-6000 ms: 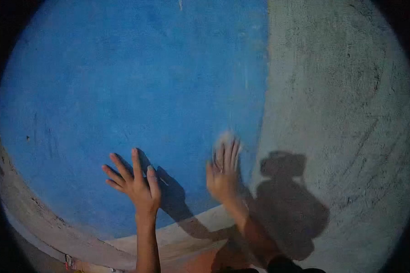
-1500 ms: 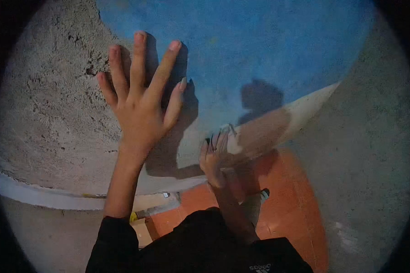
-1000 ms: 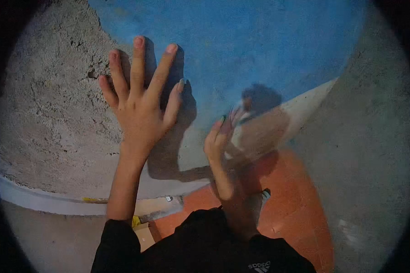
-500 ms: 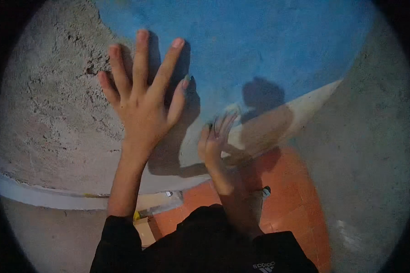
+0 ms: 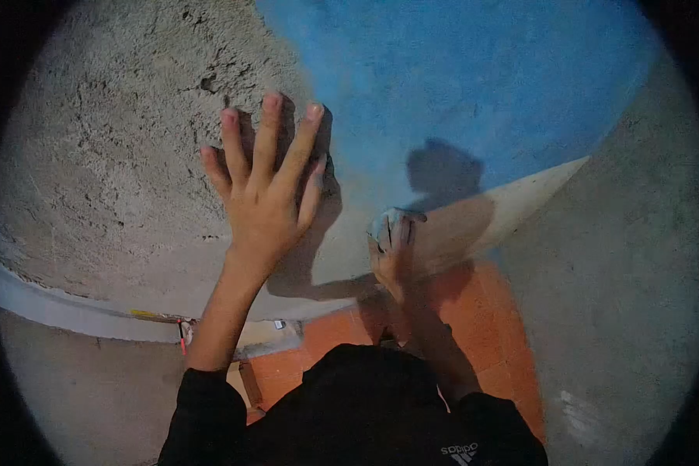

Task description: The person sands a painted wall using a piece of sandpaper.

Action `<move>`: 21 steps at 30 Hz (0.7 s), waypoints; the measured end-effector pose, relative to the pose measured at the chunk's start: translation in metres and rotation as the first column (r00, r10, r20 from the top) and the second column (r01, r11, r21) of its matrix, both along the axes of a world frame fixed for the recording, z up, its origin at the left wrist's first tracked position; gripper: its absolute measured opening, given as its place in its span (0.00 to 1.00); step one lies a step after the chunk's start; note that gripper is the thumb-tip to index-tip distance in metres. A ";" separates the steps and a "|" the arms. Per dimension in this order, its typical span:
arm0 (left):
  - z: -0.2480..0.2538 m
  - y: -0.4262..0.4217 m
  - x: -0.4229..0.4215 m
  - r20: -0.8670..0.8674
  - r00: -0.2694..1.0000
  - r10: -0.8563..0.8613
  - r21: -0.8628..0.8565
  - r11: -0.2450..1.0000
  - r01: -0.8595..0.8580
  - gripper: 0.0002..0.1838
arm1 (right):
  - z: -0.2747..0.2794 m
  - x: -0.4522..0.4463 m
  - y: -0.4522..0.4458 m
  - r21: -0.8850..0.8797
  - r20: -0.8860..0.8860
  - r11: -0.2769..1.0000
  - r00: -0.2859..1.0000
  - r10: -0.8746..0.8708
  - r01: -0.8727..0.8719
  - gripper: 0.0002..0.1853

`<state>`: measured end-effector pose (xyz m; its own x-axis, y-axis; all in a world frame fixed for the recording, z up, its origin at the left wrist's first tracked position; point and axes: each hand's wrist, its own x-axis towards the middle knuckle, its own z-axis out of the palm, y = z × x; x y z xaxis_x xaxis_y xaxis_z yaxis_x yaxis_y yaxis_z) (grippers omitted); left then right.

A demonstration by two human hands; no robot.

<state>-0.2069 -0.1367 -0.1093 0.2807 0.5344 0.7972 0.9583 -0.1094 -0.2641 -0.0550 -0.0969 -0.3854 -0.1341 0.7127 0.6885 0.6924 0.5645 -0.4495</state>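
1 left grip (image 5: 262, 206), splayed empty on wall (image 5: 132, 163); 1 right grip (image 5: 394, 247), curled, contents unclear.

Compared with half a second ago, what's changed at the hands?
The left hand has shifted down the wall; all its fingertips now sit below the pit. The right hand looks more curled; whether it holds anything is unclear. The left fingers remain spread.

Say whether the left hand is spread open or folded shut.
Spread open: the left hand has its four fingers fanned out, with the wall showing in the gaps between them.
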 end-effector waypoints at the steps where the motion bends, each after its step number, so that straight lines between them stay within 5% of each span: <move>1: -0.002 -0.001 -0.002 -0.006 1.000 0.013 -0.005 1.000 -0.013 0.30 | 0.000 -0.001 -0.002 0.030 0.010 0.999 1.000 -0.019 0.018 0.40; 5: -0.003 0.000 -0.001 -0.009 1.000 0.025 -0.001 1.000 -0.025 0.30 | 0.080 0.003 0.023 0.081 0.098 0.992 0.992 0.084 -0.092 0.42; 8: -0.001 0.003 -0.004 0.004 1.000 -0.009 -0.002 1.000 0.009 0.31 | 0.060 0.008 0.027 0.013 0.103 0.989 0.984 0.148 -0.151 0.39; 11: 0.000 -0.002 -0.001 0.017 1.000 -0.018 -0.023 1.000 0.018 0.32 | -0.012 0.014 -0.007 0.020 0.139 0.998 0.989 0.048 -0.052 0.32; 13: -0.005 0.003 -0.003 0.007 1.000 -0.006 0.008 1.000 0.006 0.32 | -0.006 0.006 -0.007 0.070 0.167 0.997 0.986 -0.029 0.017 0.33; 14: -0.005 -0.001 -0.002 0.007 1.000 0.008 -0.004 1.000 -0.008 0.32 | -0.003 0.006 0.001 0.062 0.025 0.998 1.000 -0.011 0.010 0.34; 16: -0.001 -0.001 -0.001 -0.005 1.000 0.026 -0.017 1.000 -0.026 0.32 | 0.092 0.004 0.026 0.062 -0.268 0.998 0.963 0.009 0.008 0.36; 19: -0.007 0.008 -0.006 -0.028 1.000 -0.008 0.065 0.998 0.010 0.31 | 0.079 -0.016 0.023 0.156 -0.481 0.987 0.876 0.032 0.049 0.37; 21: -0.006 0.007 -0.003 -0.049 0.999 0.021 0.063 0.998 -0.018 0.30 | 0.008 -0.038 -0.009 -0.011 -0.344 1.000 0.939 -0.015 0.012 0.36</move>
<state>-0.2097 -0.1296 -0.1154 0.3108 0.4893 0.8148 0.9456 -0.0728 -0.3170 -0.0928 -0.1055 -0.3775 0.1193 0.7190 0.6847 0.5019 0.5514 -0.6664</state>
